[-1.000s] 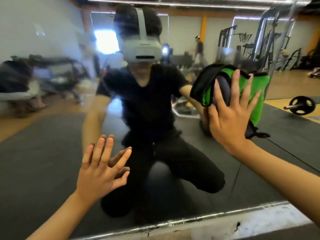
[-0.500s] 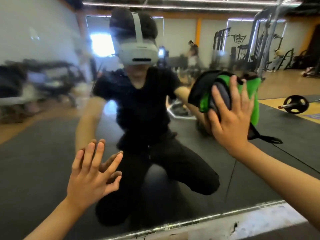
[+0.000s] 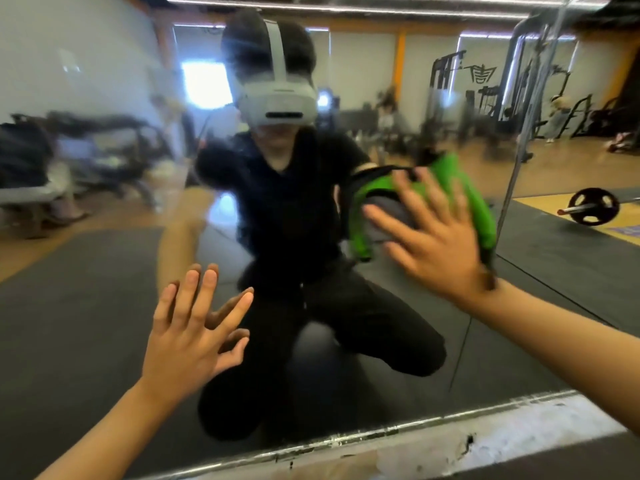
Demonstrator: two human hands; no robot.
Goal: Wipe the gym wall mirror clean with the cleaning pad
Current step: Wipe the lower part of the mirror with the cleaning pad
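The gym wall mirror (image 3: 86,306) fills nearly the whole view; its lower edge runs as a worn metal strip (image 3: 415,429) along the bottom, with a scuffed white ledge (image 3: 519,441) just below it.

Right hand (image 3: 440,244): fingers straight and spread, palm pressed flat on the back of the cleaning pad (image 3: 474,202). It does not curl round the pad. The hand and pad are motion-blurred.

Cleaning pad: green with black edging and a grey centre, held flat against the mirror glass, right of the centre of the mirror and at mid height. A dark strap end (image 3: 490,275) hangs from it at the wrist.

Left hand (image 3: 192,337): fingers straight and spread, grasping nothing, fingertips at the glass low on the mirror and left of the pad. Its reflection meets it at the fingertips, so contact with the glass appears made.

Reflected in the mirror: a kneeling person in black clothing (image 3: 287,209) wearing a white headset (image 3: 278,103), on black floor matting (image 3: 69,323). Right of the pad, a barbell with a black plate (image 3: 594,206) lies on the floor. Weight machines (image 3: 491,88) stand at the upper right of the mirror, blurred.
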